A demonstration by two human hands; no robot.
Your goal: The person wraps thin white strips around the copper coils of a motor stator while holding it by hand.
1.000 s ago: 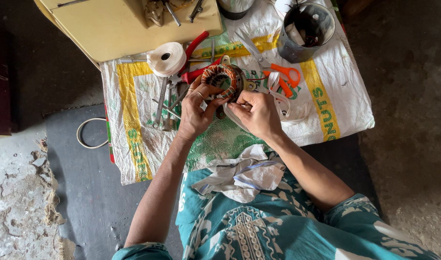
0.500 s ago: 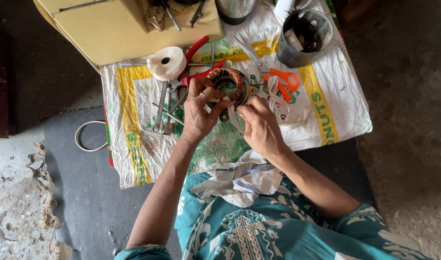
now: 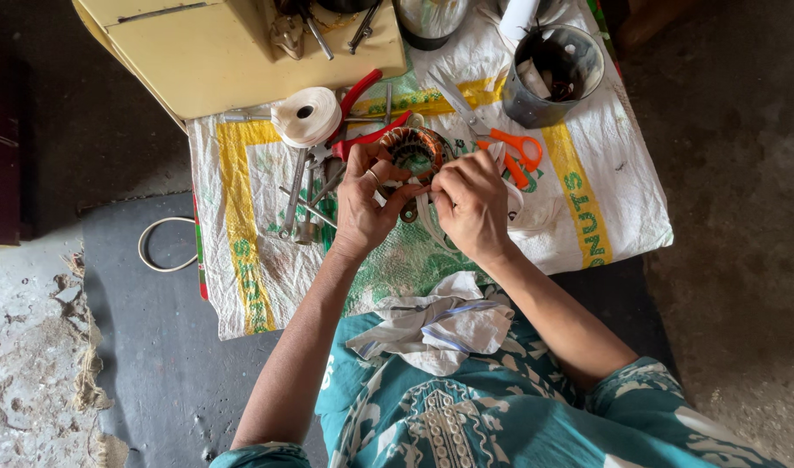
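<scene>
At centre, over the sack: round copper-wound motor coil (image 3: 412, 152), held up between both hands just above the printed woven sack (image 3: 605, 217).
Left hand (image 3: 365, 201): curled around the coil's left and near edge, thumb pressed on its rim; closed grip on the coil.
Right hand (image 3: 471, 204): fingertips pinched on a narrow white tape strip (image 3: 427, 224) at the coil's near right edge; tight pinch, holding the strip.
Tape strip: loops down from the coil, trailing toward the near side between the two hands.
Left of the coil: white tape roll (image 3: 307, 116) lying flat on the sack; red-handled pliers (image 3: 360, 118) just beside it, partly under the coil.
Near left: several metal rods and socket tools (image 3: 298, 204) scattered on the sack, close to the left wrist.
Right of the coil: orange-handled scissors (image 3: 510, 149), blades pointing far-left, handles just beyond the right hand's knuckles.
Far right: dark metal can (image 3: 551, 76) holding odds and ends, contents hard to tell.
Far left: pale yellow box (image 3: 198, 61) with small tools on top.
Near side, on the lap: crumpled white cloth (image 3: 436, 322) on teal patterned clothing.
Floor at left: loop of pale cable (image 3: 159, 247) on dark matting.
</scene>
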